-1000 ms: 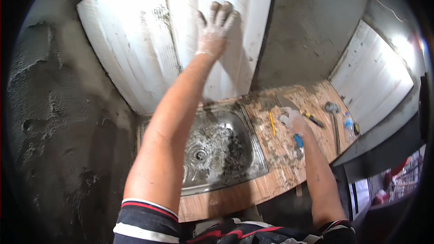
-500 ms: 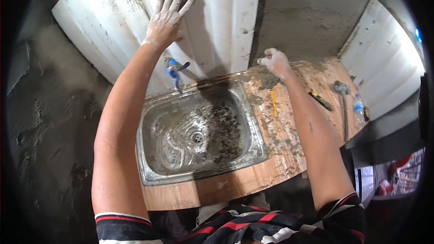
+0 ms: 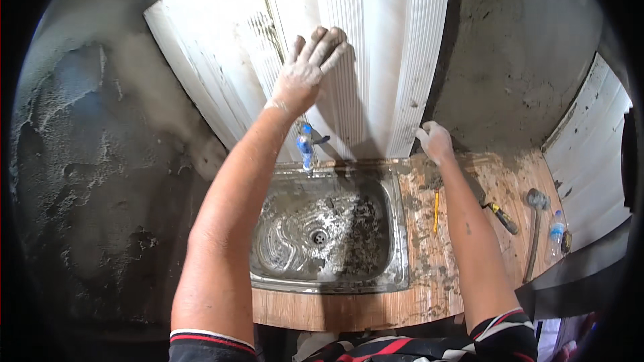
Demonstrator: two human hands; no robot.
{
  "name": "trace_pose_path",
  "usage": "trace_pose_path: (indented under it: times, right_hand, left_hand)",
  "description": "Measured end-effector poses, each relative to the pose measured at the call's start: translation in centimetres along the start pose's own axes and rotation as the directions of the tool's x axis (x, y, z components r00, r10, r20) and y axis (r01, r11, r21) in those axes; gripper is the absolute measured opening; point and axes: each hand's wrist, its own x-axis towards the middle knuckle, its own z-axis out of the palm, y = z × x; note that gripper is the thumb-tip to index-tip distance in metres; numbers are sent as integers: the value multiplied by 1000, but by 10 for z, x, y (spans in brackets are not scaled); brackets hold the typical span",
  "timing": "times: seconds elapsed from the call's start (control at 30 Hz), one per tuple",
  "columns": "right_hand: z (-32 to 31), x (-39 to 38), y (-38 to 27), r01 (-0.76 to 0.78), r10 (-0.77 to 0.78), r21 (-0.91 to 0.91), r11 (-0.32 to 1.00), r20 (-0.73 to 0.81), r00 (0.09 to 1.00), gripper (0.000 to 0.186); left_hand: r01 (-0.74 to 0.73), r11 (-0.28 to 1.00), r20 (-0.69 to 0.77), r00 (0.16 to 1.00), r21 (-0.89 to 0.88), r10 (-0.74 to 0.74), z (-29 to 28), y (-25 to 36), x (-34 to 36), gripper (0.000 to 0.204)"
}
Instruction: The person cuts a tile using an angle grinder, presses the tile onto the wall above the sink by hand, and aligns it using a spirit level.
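A large white ribbed wall tile [image 3: 376, 40] stands behind the sink. Fingers spread, my left hand [image 3: 305, 74] lies flat against its face, smeared with pale mortar. My right hand [image 3: 436, 142] is at the tile's lower right edge, its fingers curled and thumb against that edge; the fingertips are partly hidden. Just below my left hand, a blue faucet [image 3: 305, 147] sticks out in front of the tile. The steel sink [image 3: 402, 255], wet and dirtied with mortar, is set in a wood-patterned counter [image 3: 376, 312].
On the right of the counter lie a yellow pencil-like stick [image 3: 436, 212], a trowel [image 3: 502, 218] with a yellow-black handle, a mallet [image 3: 533, 234] and a clear bottle [image 3: 556, 233]. Rough grey plaster [image 3: 100, 188] covers the left wall. Another white tile [image 3: 594, 141] stands at right.
My view has shifted, so the scene sits lower and further right. My right hand has come in to the tile's edge. My left hand stays flat on the tile.
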Motion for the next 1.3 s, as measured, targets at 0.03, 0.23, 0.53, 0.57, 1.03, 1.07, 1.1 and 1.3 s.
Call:
trace_pose_path:
  times: [0.03, 0.23, 0.53, 0.57, 1.03, 1.07, 1.1, 1.3]
  right_hand:
    - [-13, -10, -4, 11, -11, 5, 1000, -13, 1000, 49]
    - [-132, -111, -5, -6, -27, 105, 994, 314, 949, 51]
    - [-314, -323, 142, -369, 374, 188, 910, 8, 927, 35]
    - [-330, -350, 156, -488, 492, 147, 860, 11, 870, 31]
    - [-284, -522, 189, -618, 641, 287, 732, 16, 767, 22]
    - [-280, -521, 189, -601, 629, 331, 728, 30, 777, 21]
    - [-277, -519, 190, -548, 575, 347, 761, 31, 818, 20]
    - [-240, -483, 185, -483, 486, 412, 772, 107, 868, 27]
  left_hand:
    - [10, 1000, 16, 1000, -4, -10, -6, 2, -2, 124]
    - [92, 994, 40, 995, -56, -90, -3, 16, -8, 114]
    - [450, 859, 55, 891, -246, -451, 2, 80, 22, 116]
    - [507, 837, 86, 861, -207, -501, 2, 87, 29, 119]
    - [696, 606, 179, 701, -385, -691, -11, 146, 61, 145]
    - [693, 605, 178, 702, -392, -689, -4, 148, 63, 145]
    - [689, 629, 161, 710, -360, -685, 5, 151, 64, 142]
    - [585, 738, -192, 724, -336, -662, 60, 120, 38, 138]
